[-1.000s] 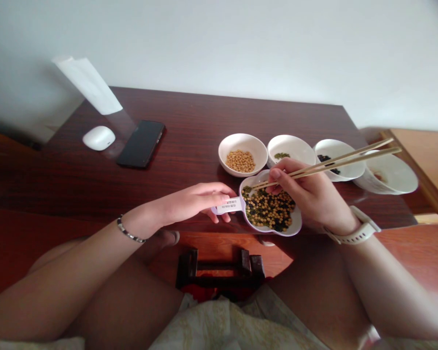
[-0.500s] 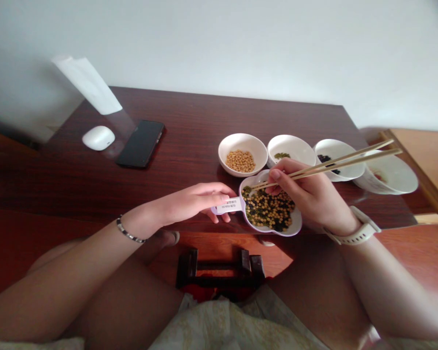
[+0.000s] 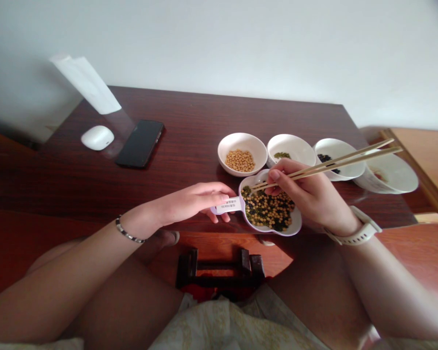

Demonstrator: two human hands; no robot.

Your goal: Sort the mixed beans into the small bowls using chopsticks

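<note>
Surface: your dark wood table (image 3: 190,131).
Left hand (image 3: 190,201): closed, pinching the white tab (image 3: 233,205) of a lobed dish (image 3: 266,230).
Dish contents: soybeans (image 3: 268,211), green flakes (image 3: 253,206).
Right hand (image 3: 306,194): gripping bamboo chopsticks (image 3: 336,166), tips over the dish.

My left hand (image 3: 190,203) held the handle (image 3: 228,205) of a small dish (image 3: 270,232) at the near edge of the table (image 3: 190,126), at lower centre of the frame. My right hand (image 3: 310,197) held chopsticks (image 3: 336,167), their tips over the dish. Behind the dish, bowls ran rightward: a soybean bowl (image 3: 241,138), a second bowl (image 3: 290,141), a third bowl (image 3: 336,146) and a fourth bowl (image 3: 394,182). At upper left, a phone (image 3: 140,143) lay just right of an earbud case (image 3: 97,137), below a paper sleeve (image 3: 83,85). Below the table, between my legs (image 3: 95,296), stood a wooden stand (image 3: 219,267).
</note>
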